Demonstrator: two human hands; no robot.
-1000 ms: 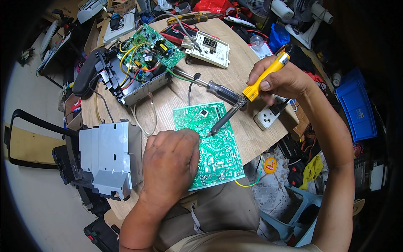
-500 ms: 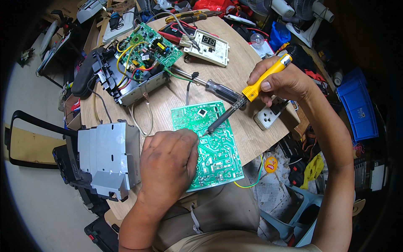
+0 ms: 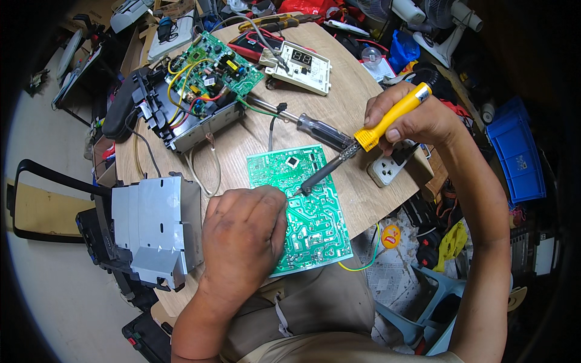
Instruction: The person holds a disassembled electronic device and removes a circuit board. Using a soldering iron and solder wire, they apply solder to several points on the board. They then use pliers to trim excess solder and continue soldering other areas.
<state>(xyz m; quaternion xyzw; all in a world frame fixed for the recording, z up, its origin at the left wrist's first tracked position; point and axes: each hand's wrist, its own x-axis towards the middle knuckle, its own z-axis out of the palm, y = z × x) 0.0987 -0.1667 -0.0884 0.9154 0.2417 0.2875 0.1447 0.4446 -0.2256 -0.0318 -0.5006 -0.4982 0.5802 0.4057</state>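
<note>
A green circuit board (image 3: 318, 224) lies solder side up at the front edge of the table. Over its left edge rests my left hand (image 3: 243, 239), fingers curled; what they pinch, if anything, is hidden under the knuckles. My right hand (image 3: 408, 118) grips the yellow handle of a soldering iron (image 3: 396, 115). The dark barrel slants down to the left, with its tip at the board's upper middle, close to my left fingertips. Whether the tip touches the board I cannot tell. Behind the iron lies a screwdriver (image 3: 321, 130) with a clear dark handle.
At the back left, a second populated board (image 3: 221, 66) with wires leans on a black-and-metal housing (image 3: 206, 130). A white display module (image 3: 299, 69) lies behind. Left stands a grey metal casing (image 3: 148, 224). A power strip (image 3: 387, 169) sits right; a blue crate (image 3: 517, 154) stands beyond.
My right hand has shifted slightly right, and the soldering iron's tip has slid a little to the right over the board. My left hand has stayed nearly still.
</note>
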